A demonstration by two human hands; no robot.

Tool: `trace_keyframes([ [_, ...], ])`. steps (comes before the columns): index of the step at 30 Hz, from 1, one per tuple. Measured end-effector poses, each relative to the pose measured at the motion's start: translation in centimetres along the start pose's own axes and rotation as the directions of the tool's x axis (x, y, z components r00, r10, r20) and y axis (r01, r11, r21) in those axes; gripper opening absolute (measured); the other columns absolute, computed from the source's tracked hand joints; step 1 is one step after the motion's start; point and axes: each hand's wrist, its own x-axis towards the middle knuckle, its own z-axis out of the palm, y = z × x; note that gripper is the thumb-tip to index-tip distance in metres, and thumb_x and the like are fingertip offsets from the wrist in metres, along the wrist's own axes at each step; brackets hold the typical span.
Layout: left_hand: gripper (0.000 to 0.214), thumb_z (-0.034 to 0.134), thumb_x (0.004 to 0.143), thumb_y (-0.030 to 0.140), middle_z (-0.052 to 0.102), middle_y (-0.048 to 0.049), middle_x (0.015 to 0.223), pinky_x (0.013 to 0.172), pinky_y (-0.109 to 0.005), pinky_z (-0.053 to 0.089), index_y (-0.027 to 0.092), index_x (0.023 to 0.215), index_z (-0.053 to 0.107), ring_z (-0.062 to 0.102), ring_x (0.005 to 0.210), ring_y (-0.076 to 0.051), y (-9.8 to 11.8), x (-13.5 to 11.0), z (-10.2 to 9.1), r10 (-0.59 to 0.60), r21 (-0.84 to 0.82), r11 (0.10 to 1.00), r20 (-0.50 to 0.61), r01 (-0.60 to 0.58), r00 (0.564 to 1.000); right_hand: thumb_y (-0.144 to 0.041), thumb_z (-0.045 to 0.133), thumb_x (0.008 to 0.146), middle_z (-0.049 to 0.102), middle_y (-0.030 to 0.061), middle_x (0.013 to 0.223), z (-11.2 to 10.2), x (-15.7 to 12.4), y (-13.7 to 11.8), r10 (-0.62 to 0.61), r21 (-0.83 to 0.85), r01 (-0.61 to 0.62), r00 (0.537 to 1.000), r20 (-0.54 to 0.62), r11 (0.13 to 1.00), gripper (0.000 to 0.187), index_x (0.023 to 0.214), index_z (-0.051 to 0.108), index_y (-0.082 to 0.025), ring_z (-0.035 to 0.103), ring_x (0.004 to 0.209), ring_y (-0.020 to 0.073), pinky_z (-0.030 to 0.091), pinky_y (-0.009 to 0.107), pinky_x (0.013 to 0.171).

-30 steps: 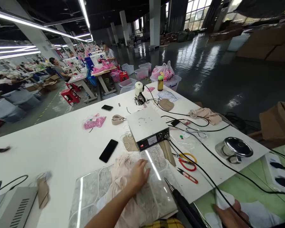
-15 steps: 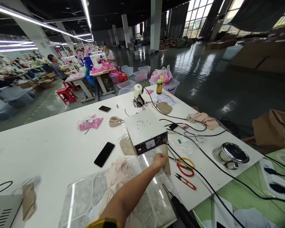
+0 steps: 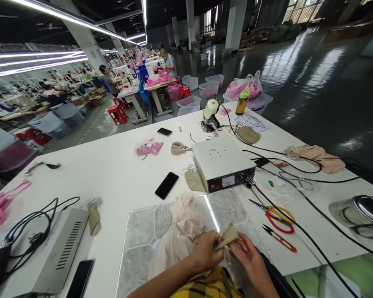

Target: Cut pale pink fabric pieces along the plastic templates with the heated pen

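In the head view, the left grip (image 3: 209, 250) is closed on an olive-tan fabric piece (image 3: 230, 234), which lies between both hands. The right grip (image 3: 248, 255) has its fingers at the piece's right edge; whether they pinch it, I cannot tell. Crumpled beige cloth (image 3: 186, 223) lies just left of the left grip. Red-handled thread snips (image 3: 281, 240) lie right of the right grip on the desk (image 3: 112, 174), and a metered control box (image 3: 224, 159) stands beyond both.

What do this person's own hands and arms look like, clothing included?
The left hand and right hand are bare, with no gloves, rings or watch visible. The forearms show no sleeves within the picture. Yellow-and-black checked clothing shows between them at the bottom edge.
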Motion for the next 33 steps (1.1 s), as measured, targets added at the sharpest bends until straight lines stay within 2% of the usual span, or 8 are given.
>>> trace_keyframes([
  [3, 0.022, 0.07, 0.056, 0.016, 0.058, 0.0007, 0.075, 0.075, -0.027, 0.042, 0.016, 0.075, 0.06, 0.051, 0.074, -0.013, -0.2, -0.2, -0.5, 0.058, 0.028, 0.998, -0.018, -0.058, 0.998, -0.06, 0.066, 0.066, 0.069, 0.0055, 0.088, 1.1, 1.9, -1.4, -0.002, 0.006, 0.002, 0.999, 0.044, 1.0, 0.051, 0.099, 0.062, -0.022, 0.066, 0.086, 0.0277, 0.056, 0.036, 0.073],
  [6, 0.024, 0.065, 0.071, 0.028, 0.064, -0.0031, 0.083, 0.07, -0.026, 0.046, 0.015, 0.091, 0.062, 0.057, 0.077, -0.015, -0.8, 0.8, -0.8, 0.049, 0.012, 0.999, -0.034, -0.048, 0.998, -0.062, 0.066, 0.064, 0.067, 0.0037, 0.076, 1.4, 2.8, -1.5, 0.005, -0.025, -0.003, 0.997, 0.077, 1.0, 0.048, 0.087, 0.062, -0.021, 0.065, 0.077, 0.0258, 0.056, 0.036, 0.068],
  [11, 0.018, 0.05, 0.079, 0.017, 0.067, -0.0058, 0.086, 0.069, -0.026, 0.049, 0.012, 0.094, 0.059, 0.062, 0.08, -0.016, -2.5, 3.4, -0.3, 0.015, 0.058, 0.998, -0.129, -0.007, 0.992, -0.051, 0.059, 0.084, 0.063, 0.0009, 0.078, 0.9, 5.0, -0.6, 0.024, -0.189, -0.003, 0.994, 0.106, 0.982, 0.039, 0.1, 0.059, -0.015, 0.062, 0.07, 0.0163, 0.054, 0.033, 0.066],
  [15, 0.026, 0.044, 0.081, 0.01, 0.064, -0.0075, 0.096, 0.08, -0.03, 0.048, 0.014, 0.1, 0.06, 0.06, 0.087, -0.017, -3.3, 5.0, 0.0, 0.09, 0.245, 0.969, -0.213, -0.036, 0.973, -0.04, 0.059, 0.088, 0.061, 0.0012, 0.087, 0.6, 8.9, -0.7, -0.01, -0.407, 0.029, 0.999, 0.048, 0.913, 0.027, 0.095, 0.061, -0.014, 0.06, 0.076, 0.0161, 0.052, 0.032, 0.069],
  [20, 0.027, 0.041, 0.083, 0.013, 0.062, -0.0113, 0.1, 0.083, -0.039, 0.046, 0.016, 0.095, 0.066, 0.058, 0.091, -0.024, -3.9, 7.5, 0.6, 0.293, 0.546, 0.813, -0.077, -0.205, 0.953, -0.036, 0.059, 0.089, 0.061, 0.0031, 0.096, 1.4, 13.1, -0.9, -0.039, -0.589, 0.119, 0.988, 0.147, 0.799, 0.023, 0.095, 0.061, -0.014, 0.06, 0.084, 0.0171, 0.052, 0.034, 0.074],
  [24, 0.034, 0.047, 0.083, 0.015, 0.063, -0.0115, 0.114, 0.094, -0.043, 0.043, 0.017, 0.115, 0.06, 0.056, 0.109, -0.027, -5.5, 9.3, 1.8, 0.447, 0.672, 0.622, 0.116, -0.402, 0.887, -0.036, 0.059, 0.089, 0.062, 0.0024, 0.093, 1.5, 14.1, -1.8, -0.046, -0.672, 0.203, 0.969, 0.244, 0.712, 0.023, 0.093, 0.061, -0.013, 0.06, 0.081, 0.0166, 0.052, 0.034, 0.073],
  [29, 0.043, 0.046, 0.089, 0.021, 0.049, -0.0139, 0.137, 0.101, -0.046, 0.039, 0.02, 0.132, 0.047, 0.047, 0.126, -0.029, -8.3, 9.7, 2.2, 0.561, 0.784, 0.411, 0.186, -0.466, 0.807, -0.034, 0.059, 0.09, 0.062, 0.0036, 0.095, -3.8, 16.2, -7.6, -0.156, -0.718, 0.296, 0.954, 0.257, 0.63, 0.02, 0.097, 0.061, -0.015, 0.06, 0.084, 0.0156, 0.052, 0.036, 0.078],
  [33, 0.053, 0.055, 0.085, 0.039, 0.046, -0.0127, 0.141, 0.098, -0.042, 0.04, 0.033, 0.136, 0.043, 0.046, 0.128, -0.029, -10.3, 10.6, 2.0, 0.743, 0.906, 0.118, 0.191, -0.407, 0.641, -0.037, 0.053, 0.093, 0.061, 0.004, 0.097, -11.2, 22.0, -13.4, -0.261, -0.807, 0.159, 0.965, 0.006, 0.569, 0.027, 0.108, 0.058, -0.015, 0.06, 0.082, 0.0162, 0.053, 0.035, 0.074],
])
